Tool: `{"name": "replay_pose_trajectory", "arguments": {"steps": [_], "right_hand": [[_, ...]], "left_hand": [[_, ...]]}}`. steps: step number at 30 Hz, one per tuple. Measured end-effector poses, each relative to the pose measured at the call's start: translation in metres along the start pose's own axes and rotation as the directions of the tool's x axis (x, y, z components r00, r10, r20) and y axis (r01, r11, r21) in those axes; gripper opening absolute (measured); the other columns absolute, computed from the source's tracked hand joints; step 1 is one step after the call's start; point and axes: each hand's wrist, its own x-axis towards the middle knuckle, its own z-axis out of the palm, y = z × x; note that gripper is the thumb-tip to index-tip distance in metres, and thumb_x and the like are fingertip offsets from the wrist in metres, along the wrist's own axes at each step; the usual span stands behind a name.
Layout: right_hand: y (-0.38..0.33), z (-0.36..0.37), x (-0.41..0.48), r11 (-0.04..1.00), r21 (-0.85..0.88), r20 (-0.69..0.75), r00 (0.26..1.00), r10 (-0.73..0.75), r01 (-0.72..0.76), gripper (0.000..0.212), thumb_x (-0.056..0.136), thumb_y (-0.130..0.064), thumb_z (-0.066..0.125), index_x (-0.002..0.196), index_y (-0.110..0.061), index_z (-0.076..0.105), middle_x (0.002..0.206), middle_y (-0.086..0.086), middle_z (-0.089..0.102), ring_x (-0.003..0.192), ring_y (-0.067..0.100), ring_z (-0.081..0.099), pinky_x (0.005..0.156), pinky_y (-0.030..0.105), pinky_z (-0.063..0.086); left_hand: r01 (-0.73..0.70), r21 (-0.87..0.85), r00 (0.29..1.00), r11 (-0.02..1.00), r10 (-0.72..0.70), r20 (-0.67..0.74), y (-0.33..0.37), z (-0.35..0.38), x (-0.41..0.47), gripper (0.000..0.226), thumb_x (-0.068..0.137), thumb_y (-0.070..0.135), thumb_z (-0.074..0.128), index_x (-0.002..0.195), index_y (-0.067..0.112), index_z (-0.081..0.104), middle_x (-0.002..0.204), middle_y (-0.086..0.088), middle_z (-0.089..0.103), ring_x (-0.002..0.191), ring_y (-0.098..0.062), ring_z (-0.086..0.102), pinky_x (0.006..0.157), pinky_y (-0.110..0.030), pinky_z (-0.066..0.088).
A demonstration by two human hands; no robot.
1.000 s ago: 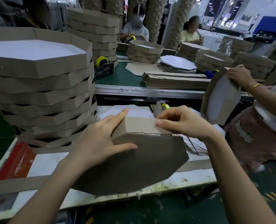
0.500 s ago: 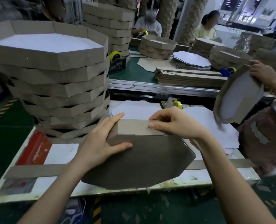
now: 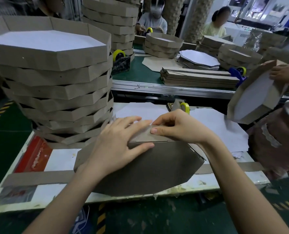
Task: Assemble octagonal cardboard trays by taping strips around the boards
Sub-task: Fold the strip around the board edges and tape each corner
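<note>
Crowded with cardboard, the white worktable (image 3: pixel 59 159) carries the brown board (image 3: pixel 148 171) directly in front of me, its near edge reaching the table's front lip. Whether it lies flat or tilts toward me I cannot tell. Along its far edge stands the strip (image 3: pixel 145 135), folded up against the board.

My left hand (image 3: pixel 116 146) is spread flat, its straight fingers laid over the strip and its thumb pressing the board just below the seam. My right hand (image 3: pixel 177 127) pinches the strip's top edge between thumb and curled fingers. The tape dispenser (image 3: pixel 185 107) sits just behind my right hand, and the stack of finished trays (image 3: pixel 55 81) rises close on my left.

I judge I'm seating one side before taping it. If my left palm eases off, the strip could spring away and leave a gap at the seam. Uneven pinching could set it crooked. Leaning on the board might tip it off the lip, and a wide left elbow could nudge the stack.
</note>
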Motion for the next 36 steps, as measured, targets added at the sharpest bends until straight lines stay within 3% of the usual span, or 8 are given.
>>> {"name": "replay_pose_trajectory", "arguments": {"steps": [7, 11, 15, 18, 22, 30, 33, 36], "right_hand": [[0.013, -0.005, -0.011, 0.998, -0.046, -0.102, 0.995, 0.024, -0.029, 0.033, 0.096, -0.038, 0.06, 0.082, -0.013, 0.076, 0.069, 0.003, 0.07, 0.06, 0.019, 0.059, 0.056, 0.026, 0.046], [0.048, -0.018, 0.006, 0.983, 0.148, -0.168, 0.977, 0.133, -0.108, 0.042, 0.091, -0.051, 0.058, 0.082, -0.013, 0.076, 0.074, -0.009, 0.072, 0.066, 0.006, 0.061, 0.06, 0.019, 0.049], [0.141, -0.031, 0.046, 0.846, 0.413, -0.437, 0.743, 0.508, -0.336, 0.017, 0.096, -0.017, 0.054, 0.094, -0.017, 0.072, 0.094, 0.003, 0.068, 0.088, 0.022, 0.063, 0.071, 0.038, 0.061], [0.212, -0.033, 0.059, 0.689, 0.376, -0.29, 0.627, 0.723, -0.62, 0.031, 0.092, -0.011, 0.055, 0.121, -0.003, 0.061, 0.11, 0.019, 0.064, 0.097, 0.036, 0.063, 0.087, 0.05, 0.057], [0.258, -0.033, 0.08, 0.656, 0.378, -0.242, 0.614, 0.751, -0.653, 0.039, 0.096, -0.01, 0.055, 0.133, 0.001, 0.052, 0.107, 0.012, 0.056, 0.095, 0.031, 0.057, 0.086, 0.044, 0.054], [0.32, -0.044, 0.128, 0.476, 0.321, -0.158, 0.45, 0.879, -0.819, 0.031, 0.095, -0.013, 0.051, 0.121, 0.001, 0.044, 0.135, 0.02, 0.047, 0.126, 0.037, 0.048, 0.102, 0.038, 0.044], [0.338, -0.051, 0.139, 0.496, 0.348, -0.213, 0.448, 0.868, -0.796, 0.022, 0.093, -0.012, 0.053, 0.112, -0.001, 0.049, 0.125, 0.019, 0.055, 0.121, 0.04, 0.053, 0.104, 0.044, 0.046], [0.342, -0.059, 0.141, 0.482, 0.518, -0.25, 0.414, 0.875, -0.706, 0.02, 0.09, -0.003, 0.053, 0.108, 0.003, 0.058, 0.101, 0.021, 0.061, 0.094, 0.033, 0.061, 0.08, 0.037, 0.05]], "left_hand": [[0.011, -0.03, 1.0, 1.0, -0.011, -0.001, 0.005, 0.007, 0.009, 0.04, 0.084, 0.069, 0.046, 0.118, 0.055, 0.061, 0.125, 0.02, 0.061, 0.115, -0.006, 0.048, 0.09, -0.03, 0.04], [0.032, -0.081, 0.992, 0.996, -0.022, 0.122, 0.006, 0.003, 0.022, 0.046, 0.08, 0.075, 0.035, 0.118, 0.061, 0.055, 0.13, 0.022, 0.056, 0.12, -0.002, 0.042, 0.099, -0.035, 0.039], [0.075, -0.143, 0.988, 0.987, -0.054, 0.148, 0.004, 0.002, 0.034, 0.039, 0.08, 0.072, 0.044, 0.116, 0.061, 0.055, 0.128, 0.023, 0.056, 0.121, -0.002, 0.043, 0.101, -0.042, 0.039], [0.104, -0.183, 0.989, 0.978, -0.081, 0.127, -0.001, 0.004, 0.04, 0.035, 0.081, 0.064, 0.052, 0.115, 0.059, 0.058, 0.125, 0.025, 0.056, 0.12, 0.002, 0.043, 0.102, -0.042, 0.039], [0.122, -0.195, 0.988, 0.973, -0.1, 0.117, 0.0, 0.008, 0.05, 0.038, 0.079, 0.068, 0.05, 0.113, 0.057, 0.061, 0.123, 0.028, 0.057, 0.12, 0.003, 0.045, 0.102, -0.037, 0.04], [0.155, -0.131, 0.983, 0.979, -0.139, 0.12, 0.015, 0.019, 0.076, 0.042, 0.077, 0.069, 0.046, 0.112, 0.054, 0.064, 0.116, 0.034, 0.054, 0.114, 0.0, 0.049, 0.098, -0.034, 0.042], [0.157, -0.096, 0.98, 0.983, -0.143, 0.139, 0.017, 0.022, 0.083, 0.042, 0.076, 0.071, 0.043, 0.111, 0.057, 0.063, 0.116, 0.034, 0.054, 0.113, 0.002, 0.048, 0.097, -0.034, 0.041], [0.156, -0.091, 0.981, 0.984, -0.143, 0.131, 0.019, 0.025, 0.09, 0.039, 0.077, 0.072, 0.044, 0.11, 0.06, 0.061, 0.116, 0.035, 0.054, 0.112, 0.001, 0.05, 0.097, -0.036, 0.042]]}}
